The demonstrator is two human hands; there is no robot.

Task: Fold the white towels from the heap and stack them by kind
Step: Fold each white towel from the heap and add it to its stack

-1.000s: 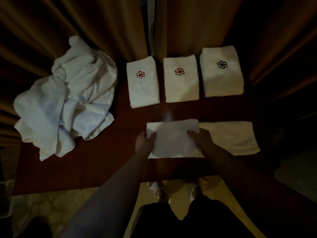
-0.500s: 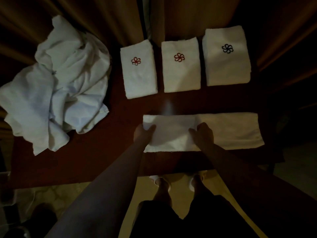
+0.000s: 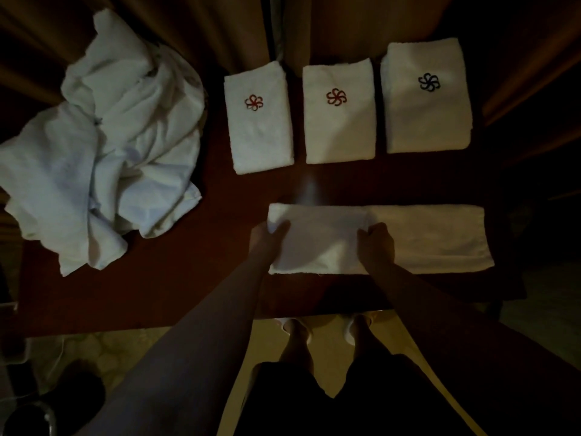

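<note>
Towel half-folded, hands barely moved on it

I see the long towel [image 3: 377, 237] at centre right of the table [image 3: 188, 278], its left part still doubled over as a second ago. My left hand [image 3: 265, 239] pinches the left end; my right hand [image 3: 375, 243] curls onto the fold edge. Next fold pending; the heap [image 3: 103, 146] waits upper left.

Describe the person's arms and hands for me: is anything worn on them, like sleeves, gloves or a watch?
Both forearms are bare up to the frame edge: no sleeves show. The left hand and right hand carry no gloves. The light is too dim to rule out a thin ring, but no watch or bracelet shows at either wrist. Lower down, dark shorts and pale slippers are visible.
</note>
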